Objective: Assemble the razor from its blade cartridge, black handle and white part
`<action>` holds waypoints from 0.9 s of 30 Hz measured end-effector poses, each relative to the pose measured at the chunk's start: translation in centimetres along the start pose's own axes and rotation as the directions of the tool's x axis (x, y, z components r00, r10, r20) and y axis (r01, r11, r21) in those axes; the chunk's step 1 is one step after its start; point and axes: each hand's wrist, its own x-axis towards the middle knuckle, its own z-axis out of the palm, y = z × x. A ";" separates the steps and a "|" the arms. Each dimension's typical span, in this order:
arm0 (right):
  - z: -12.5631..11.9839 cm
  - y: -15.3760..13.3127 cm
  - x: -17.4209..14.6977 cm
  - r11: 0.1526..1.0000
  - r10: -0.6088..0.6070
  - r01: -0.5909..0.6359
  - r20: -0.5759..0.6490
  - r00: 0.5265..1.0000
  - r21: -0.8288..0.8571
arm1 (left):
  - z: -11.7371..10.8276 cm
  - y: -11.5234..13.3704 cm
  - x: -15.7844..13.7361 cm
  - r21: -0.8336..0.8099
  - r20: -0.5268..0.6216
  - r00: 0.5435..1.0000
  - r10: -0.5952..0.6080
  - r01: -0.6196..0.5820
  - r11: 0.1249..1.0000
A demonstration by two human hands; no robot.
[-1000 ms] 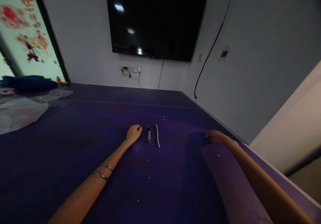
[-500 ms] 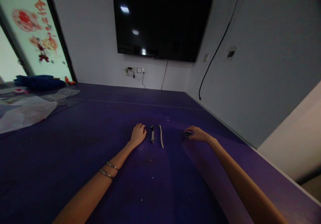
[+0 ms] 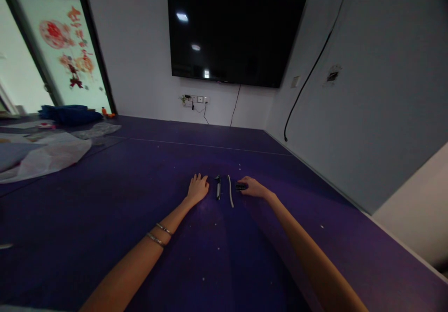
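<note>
My left hand point(image 3: 198, 189) lies on the purple surface with its fingers spread, holding nothing. Just to its right is a black and silver razor point(image 3: 218, 189), its head pointing away from me. Beside the razor lies a thin, pale, slightly curved stick point(image 3: 230, 192), which looks like a toothbrush; its far end is too small to make out. My right hand point(image 3: 254, 188) is closed on a small dark object with light stripes point(image 3: 241, 187), close to the right side of the pale stick. I cannot tell what kind of object it is.
The purple surface point(image 3: 168, 158) reaches back to the wall. Plastic sheets point(image 3: 66, 151) and a folded dark blue cloth point(image 3: 70, 114) lie at the left. A black cable point(image 3: 313, 71) hangs on the right, and a television point(image 3: 234, 37) is on the wall.
My right hand has moved left with the small dark object, from well apart to close beside the pale stick. The whole view has shifted slightly. My left hand's fingers are spread more.
</note>
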 end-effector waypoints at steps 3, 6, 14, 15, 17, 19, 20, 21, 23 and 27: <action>0.0 0.2 -0.3 1.000 0.002 -0.002 -0.047 0.999 0.000 | 0.0 0.0 0.0 0.008 0.017 1.000 0.004 -0.004 1.000; 0.1 1.3 -0.9 0.998 0.052 -0.059 -0.181 0.982 -0.033 | 0.0 -0.1 -0.1 0.015 0.001 1.000 -0.001 0.001 1.000; 1.9 4.9 -4.0 0.933 0.260 -0.318 -0.292 0.920 -0.169 | 0.2 -0.2 -0.1 0.035 0.037 0.999 0.015 -0.017 0.999; 2.1 5.0 -4.2 0.928 0.264 -0.325 -0.294 0.919 -0.182 | 0.2 -0.2 -0.1 0.034 0.037 0.999 0.016 -0.017 0.999; 2.3 5.1 -4.4 0.923 0.268 -0.333 -0.299 0.916 -0.194 | 0.1 -0.3 0.0 0.025 0.038 0.999 0.013 -0.014 1.000; 2.4 5.1 -4.3 0.922 0.272 -0.337 -0.303 0.914 -0.189 | -0.1 -0.3 0.1 0.005 0.046 0.999 -0.008 0.008 1.000; 2.4 5.0 -4.3 0.923 0.275 -0.339 -0.304 0.912 -0.182 | -0.3 -0.2 0.1 -0.007 0.053 0.998 -0.024 0.025 1.000; 2.4 5.0 -4.3 0.924 0.279 -0.341 -0.305 0.911 -0.173 | -0.7 0.0 0.1 -0.016 0.060 0.997 -0.039 0.040 0.999; 2.4 5.0 -4.2 0.925 0.286 -0.345 -0.306 0.908 -0.159 | -2.0 0.8 -0.4 -0.023 0.073 0.996 -0.041 0.043 0.999; 2.3 5.0 -4.3 0.935 0.259 -0.318 -0.314 0.913 -0.155 | -6.6 4.0 -3.7 -0.009 0.104 0.987 0.125 -0.125 0.992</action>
